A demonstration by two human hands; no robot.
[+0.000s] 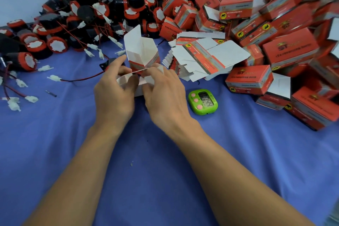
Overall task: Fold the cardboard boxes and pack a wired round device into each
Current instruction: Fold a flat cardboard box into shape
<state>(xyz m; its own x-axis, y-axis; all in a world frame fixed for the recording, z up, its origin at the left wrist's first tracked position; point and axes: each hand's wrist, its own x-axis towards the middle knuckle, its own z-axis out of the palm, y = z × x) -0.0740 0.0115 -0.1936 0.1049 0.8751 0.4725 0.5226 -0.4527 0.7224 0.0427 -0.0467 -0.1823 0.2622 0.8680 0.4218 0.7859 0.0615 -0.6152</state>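
A half-formed red and white cardboard box (141, 51) stands on end in front of me, its far flaps open and pointing up. My left hand (114, 93) grips its near left flaps with curled fingers. My right hand (163, 93) pinches the near right flap. Just behind my left hand lies a black round device (107, 64); its red and black wire (82, 78) runs left to a white plug (54, 78). A big heap of red and black round devices (95, 9) with wires fills the far left. Flat unfolded boxes (201, 58) are stacked just right of my hands.
Several folded red boxes (271, 46) are piled along the right and far right. A green timer (202, 101) with pink buttons lies right of my right hand. Loose white plugs (14, 103) lie at the left edge. Blue cloth (146, 152) covers the table.
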